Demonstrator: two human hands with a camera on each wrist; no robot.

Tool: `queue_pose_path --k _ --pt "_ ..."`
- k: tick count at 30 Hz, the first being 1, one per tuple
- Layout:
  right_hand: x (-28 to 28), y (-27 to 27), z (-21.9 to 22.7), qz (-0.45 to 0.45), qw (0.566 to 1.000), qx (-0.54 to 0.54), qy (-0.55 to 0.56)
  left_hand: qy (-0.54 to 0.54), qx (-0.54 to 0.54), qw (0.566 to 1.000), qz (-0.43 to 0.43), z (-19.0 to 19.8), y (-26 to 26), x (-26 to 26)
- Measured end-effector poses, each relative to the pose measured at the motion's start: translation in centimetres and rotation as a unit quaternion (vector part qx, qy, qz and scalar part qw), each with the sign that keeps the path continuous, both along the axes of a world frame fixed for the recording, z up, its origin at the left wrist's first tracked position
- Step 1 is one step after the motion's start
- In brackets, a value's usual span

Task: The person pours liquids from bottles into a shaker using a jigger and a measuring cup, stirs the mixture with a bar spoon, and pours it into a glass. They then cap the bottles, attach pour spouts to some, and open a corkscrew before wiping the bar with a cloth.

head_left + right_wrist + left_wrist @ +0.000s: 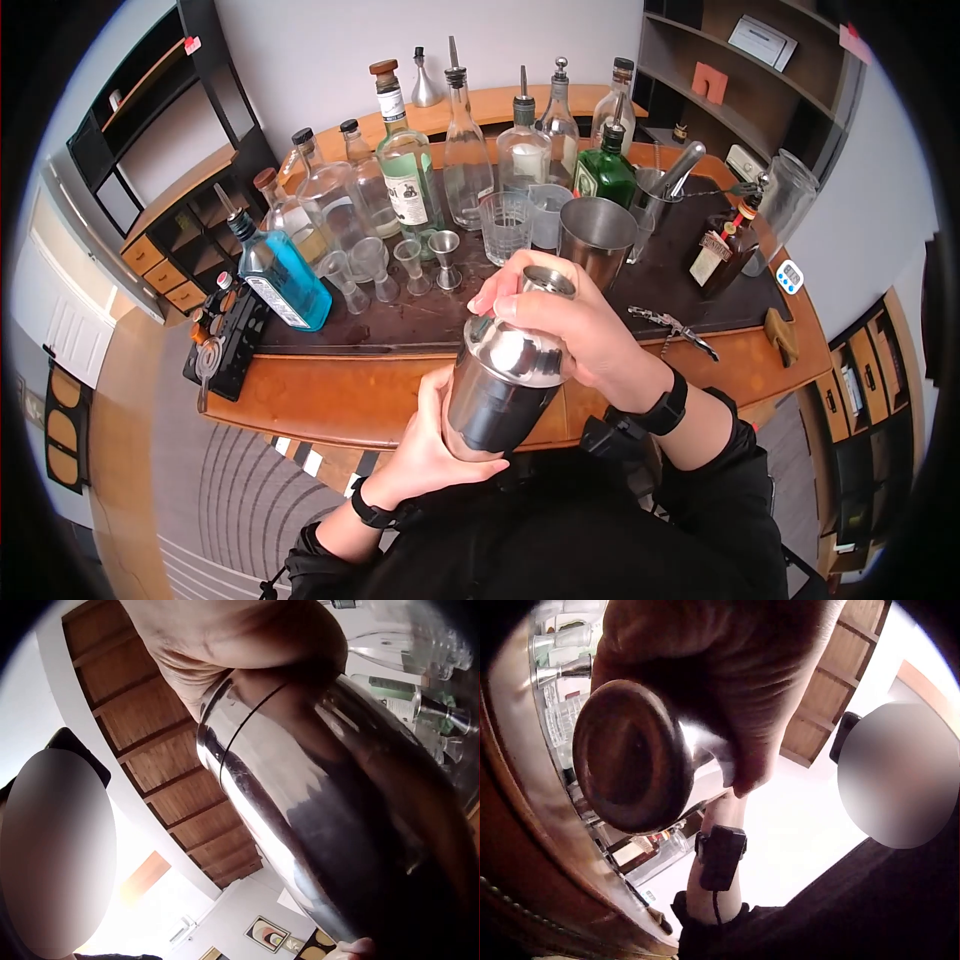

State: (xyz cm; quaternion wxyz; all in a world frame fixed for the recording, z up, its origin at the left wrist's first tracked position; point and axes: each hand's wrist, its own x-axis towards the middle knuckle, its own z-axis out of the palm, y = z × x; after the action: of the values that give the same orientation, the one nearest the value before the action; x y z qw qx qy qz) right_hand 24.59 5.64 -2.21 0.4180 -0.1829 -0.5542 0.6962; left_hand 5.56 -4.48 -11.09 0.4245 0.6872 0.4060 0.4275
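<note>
A shiny metal cocktail shaker is held up in front of the person's chest, over the table's near edge, tilted with its top to the right. My left hand grips its lower body from the left, with the thumb along the near side. From above, my right hand holds the shaker's top, fingers curled over the shoulder beside the small cap. In the left wrist view the round base of the shaker faces the camera. A seam between body and upper part shows on the shaker in the right wrist view.
Several bottles stand behind, among them a blue bottle and a green bottle. Jiggers, a glass tumbler and a metal tin are nearer. A corkscrew and a timer lie on the right.
</note>
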Motion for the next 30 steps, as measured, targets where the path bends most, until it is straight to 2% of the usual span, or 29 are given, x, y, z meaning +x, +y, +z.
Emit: queue_pose_path --k 2,5,7,8,9,11,15,21,23,27,30 --pt "0.2 0.2 0.1 0.001 0.999 0.031 -0.011 -0.003 0.014 1.0 0.009 -0.3 0.2 0.1" --pt "0.5 0.7 0.4 0.038 0.999 -0.019 -0.026 0.016 0.047 0.998 0.038 -0.7 0.3 0.2" --pt "0.5 0.8 0.0 0.004 0.999 0.054 -0.004 0.04 0.088 0.99 0.105 -0.8 0.4 0.1" --pt "0.7 0.4 -0.7 0.018 0.998 0.058 -0.029 0.065 0.119 0.981 0.142 -0.6 0.5 -0.1" --pt "0.5 0.2 -1.6 0.009 0.99 0.133 -0.044 0.083 0.133 0.97 0.183 -0.4 0.5 0.0" --pt "0.0 -1.7 -1.5 -0.076 0.973 0.19 -0.111 0.154 0.218 0.931 0.249 -0.5 0.6 0.4" --pt "-0.2 -1.6 -1.0 -0.054 0.984 0.143 -0.094 0.153 0.238 0.915 0.287 -0.8 0.3 1.3" --pt "0.0 -1.5 -0.5 -0.03 0.976 0.173 -0.126 0.135 0.26 0.917 0.269 -0.8 -0.2 1.2" --pt "0.1 -1.4 -0.9 -0.032 0.972 0.191 -0.13 0.114 0.244 0.929 0.256 -0.8 -0.3 1.3" --pt "-0.2 -1.0 -1.9 -0.045 0.987 0.136 -0.068 0.094 0.2 0.951 0.217 -0.1 -0.6 0.7" --pt "-0.3 -0.7 -2.0 -0.053 0.988 0.132 -0.066 0.079 0.151 0.968 0.184 0.1 -0.7 0.5"
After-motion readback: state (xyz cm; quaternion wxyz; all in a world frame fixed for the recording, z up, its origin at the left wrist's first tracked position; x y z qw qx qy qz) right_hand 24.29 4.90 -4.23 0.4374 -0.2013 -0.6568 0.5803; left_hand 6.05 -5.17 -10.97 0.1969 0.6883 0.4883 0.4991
